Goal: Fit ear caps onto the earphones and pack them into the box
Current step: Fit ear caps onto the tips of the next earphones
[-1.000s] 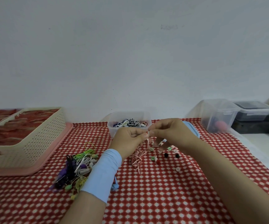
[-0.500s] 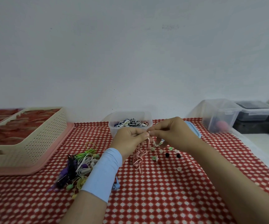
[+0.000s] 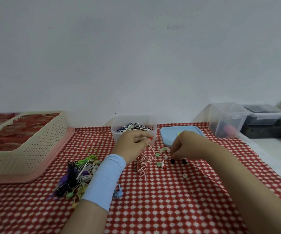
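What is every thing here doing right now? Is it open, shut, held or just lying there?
striped earphone, cord bunched, one bud held.
ear caps, loose, scattered.
left hand, pinches the striped earphone's bud.
right hand, fingers curled down at the ear caps, grip unclear.
clear box, open, earphones inside.
blue lid, off, lying flat.
earphone pile, tangled.

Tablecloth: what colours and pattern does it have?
The tablecloth is red with small white spots; the head view shows it.

A red-and-white earphone is pinched by the left hand in front of the clear box, cord trailed onto the bench. The right hand is curled down at a black ear cap among scattered caps; contact unclear.
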Demonstrator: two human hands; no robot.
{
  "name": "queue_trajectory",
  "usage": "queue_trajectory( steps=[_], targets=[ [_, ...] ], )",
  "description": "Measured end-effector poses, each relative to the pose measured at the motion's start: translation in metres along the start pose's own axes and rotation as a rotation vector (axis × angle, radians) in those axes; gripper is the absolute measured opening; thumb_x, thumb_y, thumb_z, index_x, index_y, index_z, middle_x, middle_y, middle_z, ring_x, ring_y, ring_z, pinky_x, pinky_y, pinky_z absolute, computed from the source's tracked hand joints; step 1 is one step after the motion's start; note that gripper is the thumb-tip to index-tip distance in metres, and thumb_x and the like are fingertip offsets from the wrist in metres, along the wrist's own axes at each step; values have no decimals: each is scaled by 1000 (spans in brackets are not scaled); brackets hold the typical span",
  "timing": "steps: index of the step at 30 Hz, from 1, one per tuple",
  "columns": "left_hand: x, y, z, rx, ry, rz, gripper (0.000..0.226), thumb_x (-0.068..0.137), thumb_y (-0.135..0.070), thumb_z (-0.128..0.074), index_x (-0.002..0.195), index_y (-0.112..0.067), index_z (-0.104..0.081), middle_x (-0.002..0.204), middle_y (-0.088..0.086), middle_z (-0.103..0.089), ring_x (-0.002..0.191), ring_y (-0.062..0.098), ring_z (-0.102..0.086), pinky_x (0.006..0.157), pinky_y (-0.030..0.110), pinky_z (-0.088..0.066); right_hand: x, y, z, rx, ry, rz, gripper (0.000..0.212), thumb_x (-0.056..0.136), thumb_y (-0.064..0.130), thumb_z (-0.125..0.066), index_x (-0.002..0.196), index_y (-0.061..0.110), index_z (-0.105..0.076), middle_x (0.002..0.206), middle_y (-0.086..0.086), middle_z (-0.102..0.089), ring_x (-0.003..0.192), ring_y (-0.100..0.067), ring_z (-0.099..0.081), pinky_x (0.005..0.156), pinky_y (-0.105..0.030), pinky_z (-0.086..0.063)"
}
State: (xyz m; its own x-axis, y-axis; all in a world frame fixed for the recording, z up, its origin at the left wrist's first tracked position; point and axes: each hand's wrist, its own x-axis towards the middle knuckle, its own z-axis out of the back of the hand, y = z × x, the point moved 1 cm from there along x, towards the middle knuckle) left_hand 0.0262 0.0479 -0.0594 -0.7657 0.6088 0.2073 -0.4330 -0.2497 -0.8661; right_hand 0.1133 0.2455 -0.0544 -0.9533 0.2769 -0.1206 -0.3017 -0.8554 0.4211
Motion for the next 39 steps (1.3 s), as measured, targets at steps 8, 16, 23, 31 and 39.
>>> queue_trajectory(
  steps=[8,16,23,31,39],
  targets=[
    [-3,-1,-1,37,36,-5,18,92,-17,-66,99,-32,-71,93,-12,-72,65,-15,-60,69,4,-48,1,19,-11,-138,-86,49,13,86,42,-78,92,32,-82,87,15,-76,81,-6,-66,81,-31,-59],
    [-3,0,-1,-16,23,23,18,93,-17,-65,105,-28,-71,88,-13,-74,61,-7,-61,72,12,-52,-1,17,-7,136,-179,48,4,85,26,-80,83,29,-82,81,14,-76,70,-1,-67,66,-18,-56],
    [-3,-1,-2,-155,5,72,13,93,-13,-65,102,-19,-71,85,-4,-77,61,3,-62,61,11,-49,-15,28,10,796,-198,139,4,86,9,-79,90,7,-80,65,-2,-71,42,-10,-48,43,-21,-39],
    [-3,-2,-4,-207,22,46,18,93,-13,-65,108,-18,-73,75,-10,-73,65,-1,-62,62,9,-46,-17,34,4,963,35,161,9,91,12,-72,94,12,-81,81,-7,-73,50,-14,-48,41,-19,-32],
    [-3,-2,-4,-227,11,30,19,92,-12,-65,110,-13,-72,65,-16,-69,61,-5,-60,61,8,-44,-15,33,3,1014,11,156,10,91,11,-71,95,8,-80,89,-13,-75,51,-15,-57,39,-20,-35]
  ],
)
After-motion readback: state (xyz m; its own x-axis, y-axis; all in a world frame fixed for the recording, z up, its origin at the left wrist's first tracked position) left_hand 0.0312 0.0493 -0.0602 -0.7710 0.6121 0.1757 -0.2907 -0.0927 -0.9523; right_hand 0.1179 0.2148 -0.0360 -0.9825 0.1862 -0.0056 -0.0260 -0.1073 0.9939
